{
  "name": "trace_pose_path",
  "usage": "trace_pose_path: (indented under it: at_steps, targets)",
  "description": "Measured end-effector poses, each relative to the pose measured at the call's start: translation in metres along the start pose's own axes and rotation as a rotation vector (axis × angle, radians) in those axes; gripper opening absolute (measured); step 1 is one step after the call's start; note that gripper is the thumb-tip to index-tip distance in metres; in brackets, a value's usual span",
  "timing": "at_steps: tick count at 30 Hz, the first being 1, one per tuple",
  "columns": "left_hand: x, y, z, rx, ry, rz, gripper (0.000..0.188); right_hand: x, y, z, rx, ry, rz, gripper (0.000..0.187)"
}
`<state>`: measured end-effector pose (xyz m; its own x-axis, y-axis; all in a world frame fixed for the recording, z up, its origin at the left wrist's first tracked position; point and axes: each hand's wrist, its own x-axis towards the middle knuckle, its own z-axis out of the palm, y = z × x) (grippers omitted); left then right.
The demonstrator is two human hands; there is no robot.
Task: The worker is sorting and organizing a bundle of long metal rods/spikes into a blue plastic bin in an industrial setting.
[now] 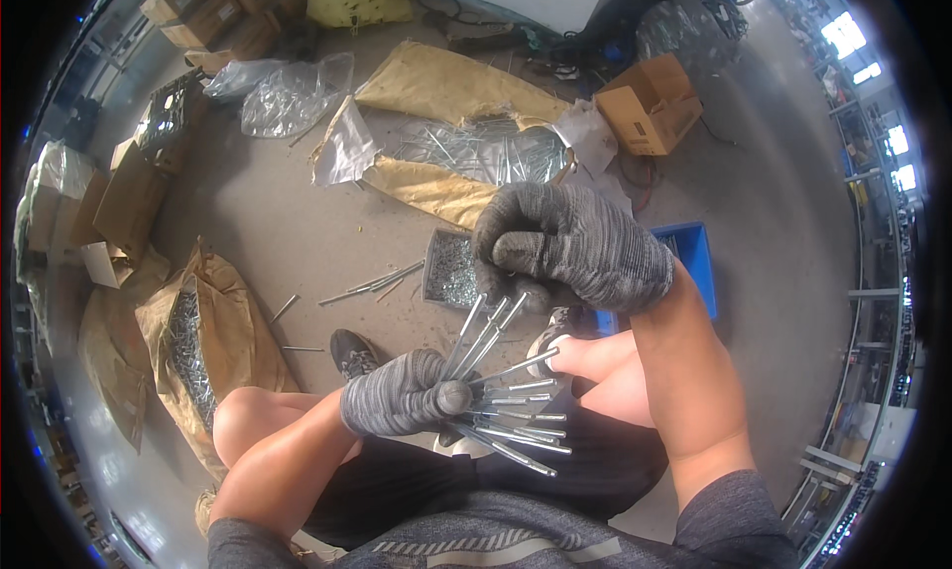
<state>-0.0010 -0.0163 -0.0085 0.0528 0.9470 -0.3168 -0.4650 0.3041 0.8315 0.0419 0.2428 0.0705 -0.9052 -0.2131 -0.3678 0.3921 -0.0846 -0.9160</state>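
Silvery, slim rods [535,398] fan from the left grip [402,396].

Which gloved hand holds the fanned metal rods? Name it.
The left hand: the rods spread from its fist. The right hand, higher in the picture, shows no such bundle.

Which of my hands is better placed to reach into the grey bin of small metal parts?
Probably your right hand: it overlaps the grey bin in view, though whether it holds anything is unclear. Your left hand is occupied, gripping fanned metal rods.
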Motion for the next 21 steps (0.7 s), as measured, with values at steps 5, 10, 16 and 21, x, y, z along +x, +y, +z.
trace_pose_path:
  at_steps: [5, 10, 16, 21]
  targets:
    - [0.000, 0.001, 0.003, -0.018, 0.018, -0.048, 0.066, 0.004, 0.015, 0.002, 0.017, 0.021, -0.057, 0.019]
    - [0.001, -0.004, -0.003, -0.021, -0.036, -0.049, 0.066, 0.004, 0.017, -0.001, 0.055, -0.102, -0.105, 0.018]
    - [0.001, 0.002, -0.001, -0.018, -0.057, -0.072, 0.063, 0.004, 0.007, -0.001, -0.092, -0.149, 0.007, 0.022]
    - [0.003, -0.001, 0.000, 0.023, -0.043, -0.004, 0.056, 0.009, 0.022, 0.000, -0.049, -0.155, -0.021, 0.032]
